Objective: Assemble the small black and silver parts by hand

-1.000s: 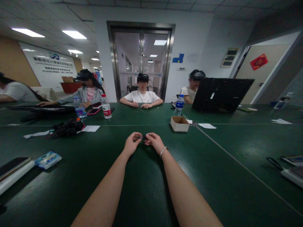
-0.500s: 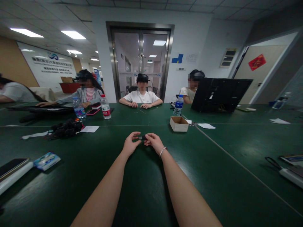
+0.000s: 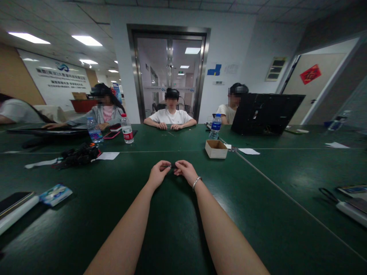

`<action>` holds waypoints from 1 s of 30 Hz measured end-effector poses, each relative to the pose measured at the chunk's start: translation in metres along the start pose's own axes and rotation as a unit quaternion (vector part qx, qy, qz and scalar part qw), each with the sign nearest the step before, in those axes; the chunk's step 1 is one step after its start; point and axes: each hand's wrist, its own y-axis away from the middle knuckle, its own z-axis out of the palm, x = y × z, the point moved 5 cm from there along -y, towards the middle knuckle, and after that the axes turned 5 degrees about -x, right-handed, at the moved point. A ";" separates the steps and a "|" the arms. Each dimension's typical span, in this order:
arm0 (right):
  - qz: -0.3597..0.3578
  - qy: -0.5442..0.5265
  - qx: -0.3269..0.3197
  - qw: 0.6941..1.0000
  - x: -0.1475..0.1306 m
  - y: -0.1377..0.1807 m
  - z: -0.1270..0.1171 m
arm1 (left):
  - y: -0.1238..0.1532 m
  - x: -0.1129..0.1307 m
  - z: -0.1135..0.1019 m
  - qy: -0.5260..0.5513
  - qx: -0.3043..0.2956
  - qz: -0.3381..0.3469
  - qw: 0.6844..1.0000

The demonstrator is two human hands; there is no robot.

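Note:
Both my arms reach out over the dark green table (image 3: 258, 198). My left hand (image 3: 158, 173) and my right hand (image 3: 186, 172) meet at the middle, fingers pinched together on a small dark object (image 3: 173, 166) held between them. It is too small to name. A bracelet sits on my right wrist. A small open cardboard box (image 3: 217, 148) stands just beyond my right hand.
Three people sit at the far side. Water bottles (image 3: 127, 129) (image 3: 215, 127), a black laptop (image 3: 265, 114), a black bundle (image 3: 77, 156) and papers lie on the far half. A phone (image 3: 14, 201) and a packet (image 3: 55, 194) lie at left, scissors (image 3: 328, 194) at right.
My hands have stayed together on the small object; only the view has shifted slightly.

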 end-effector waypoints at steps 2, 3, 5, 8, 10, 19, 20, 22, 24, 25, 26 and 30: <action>0.000 -0.002 0.002 1.000 0.000 0.000 0.000 | 0.000 0.002 0.000 -0.006 -0.002 0.005 1.000; 0.001 -0.002 0.001 1.000 0.000 0.000 0.000 | 0.000 0.002 -0.001 -0.008 -0.002 0.005 1.000; 0.002 -0.002 -0.001 1.000 0.000 0.000 0.000 | 0.000 0.003 -0.001 -0.005 0.000 0.001 1.000; 0.000 0.000 -0.006 1.000 -0.001 0.002 0.001 | -0.001 0.000 -0.001 0.004 0.000 -0.023 1.000; -0.002 0.002 -0.015 1.000 -0.002 0.003 0.002 | -0.001 -0.005 0.000 -0.008 0.001 -0.057 0.998; -0.006 -0.015 -0.016 1.000 -0.003 0.004 0.001 | 0.000 -0.002 0.003 0.007 -0.005 -0.046 0.999; -0.006 -0.015 -0.017 1.000 -0.002 0.004 0.001 | 0.000 -0.002 0.003 -0.002 -0.007 -0.046 0.999; -0.006 -0.011 -0.020 1.000 -0.002 0.004 0.001 | 0.000 -0.006 0.002 -0.038 -0.003 -0.063 0.997; -0.008 -0.009 -0.021 1.000 -0.002 0.003 0.000 | 0.000 -0.009 0.002 -0.069 0.005 -0.078 0.995; -0.010 -0.010 -0.020 1.000 -0.002 0.003 0.000 | 0.000 -0.010 0.002 -0.072 0.010 -0.078 0.994; -0.010 -0.012 -0.020 1.000 -0.002 0.003 0.000 | 0.000 -0.010 0.002 -0.064 0.016 -0.072 0.995; -0.007 -0.017 -0.018 1.000 -0.001 0.002 0.000 | 0.000 -0.006 0.003 -0.016 0.015 -0.039 0.999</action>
